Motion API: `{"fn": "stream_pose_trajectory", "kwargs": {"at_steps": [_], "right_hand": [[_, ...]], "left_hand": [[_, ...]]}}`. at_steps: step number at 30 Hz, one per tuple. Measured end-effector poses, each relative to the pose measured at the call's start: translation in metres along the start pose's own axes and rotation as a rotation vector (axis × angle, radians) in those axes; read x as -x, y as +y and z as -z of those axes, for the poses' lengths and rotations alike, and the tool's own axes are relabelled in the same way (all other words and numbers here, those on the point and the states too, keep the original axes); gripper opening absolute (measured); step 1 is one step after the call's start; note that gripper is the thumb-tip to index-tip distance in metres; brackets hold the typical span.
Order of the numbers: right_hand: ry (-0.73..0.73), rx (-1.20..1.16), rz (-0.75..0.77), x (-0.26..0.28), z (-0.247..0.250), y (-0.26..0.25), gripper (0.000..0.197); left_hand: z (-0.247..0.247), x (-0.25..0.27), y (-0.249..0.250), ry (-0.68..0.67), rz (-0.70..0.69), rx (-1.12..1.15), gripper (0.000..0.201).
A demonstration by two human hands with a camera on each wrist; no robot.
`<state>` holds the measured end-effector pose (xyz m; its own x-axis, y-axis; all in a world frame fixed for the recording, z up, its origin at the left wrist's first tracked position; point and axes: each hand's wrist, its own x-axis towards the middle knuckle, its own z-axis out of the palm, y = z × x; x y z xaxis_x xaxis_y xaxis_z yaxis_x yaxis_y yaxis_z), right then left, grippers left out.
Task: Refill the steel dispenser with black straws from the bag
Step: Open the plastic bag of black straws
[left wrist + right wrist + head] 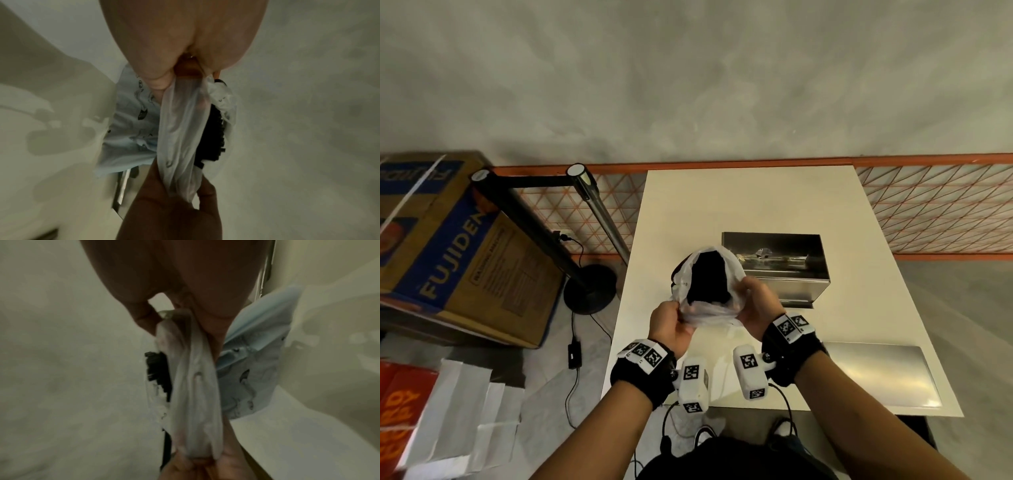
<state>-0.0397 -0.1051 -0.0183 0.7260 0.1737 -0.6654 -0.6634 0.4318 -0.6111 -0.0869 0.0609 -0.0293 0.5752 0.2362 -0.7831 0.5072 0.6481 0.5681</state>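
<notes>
Left hand: the left hand point(667, 320) pinches one side of the mouth of the thin, translucent white plastic bag point(709, 310); its grip is clenched on the film.
Right hand: the right hand point(756, 301) pinches the opposite side of the mouth, its grip likewise clenched on the film, so the opening is stretched between the two.
Straws: the bundle of black plastic straws point(708, 277) sits inside the bag, held above the white table point(750, 198); none is in the dispenser yet, as far as can be seen.
Dispenser: the box-shaped, mirror-bright steel dispenser point(777, 260) stands on the table just behind the bag; a flat brushed-steel sheet point(876, 373), probably its lid, lies nearer the person on the right.
Risk, tearing: the film is thin and creased; pulling the mouth too hard could split it and spill straws.
Risk, scatter: the straws are smooth, light and loose, so tipping the bag early could send them rolling across the slick table to the floor.
Risk, jamming: straws entering crosswise may bridge the rigid steel opening.
Textures: crinkled soft film with faint print; hard reflective metal; matte table.
</notes>
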Motion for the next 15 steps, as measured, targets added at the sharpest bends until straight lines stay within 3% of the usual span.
{"fn": "stream_pose_trajectory", "kwargs": {"at_steps": [2, 6, 10, 13, 15], "right_hand": [[0.128, 0.08, 0.009, 0.0, 0.002, -0.001, 0.01], [0.186, 0.31, 0.02, -0.005, 0.009, 0.002, 0.029], [0.158, 0.335, 0.023, -0.009, 0.01, 0.001, 0.031], [0.126, 0.312, 0.016, -0.007, 0.006, -0.001, 0.033], [0.107, 0.282, 0.034, -0.005, 0.002, -0.002, 0.036]], "left_hand": [[0.004, -0.005, -0.004, 0.036, 0.009, -0.047, 0.031], [0.001, -0.005, -0.003, 0.028, -0.076, -0.267, 0.024], [-0.005, -0.007, 0.018, 0.088, -0.238, -0.461, 0.026], [-0.015, -0.003, 0.033, 0.07, -0.306, -0.666, 0.068], [-0.021, 0.001, 0.036, 0.001, -0.334, -0.802, 0.078]]}}
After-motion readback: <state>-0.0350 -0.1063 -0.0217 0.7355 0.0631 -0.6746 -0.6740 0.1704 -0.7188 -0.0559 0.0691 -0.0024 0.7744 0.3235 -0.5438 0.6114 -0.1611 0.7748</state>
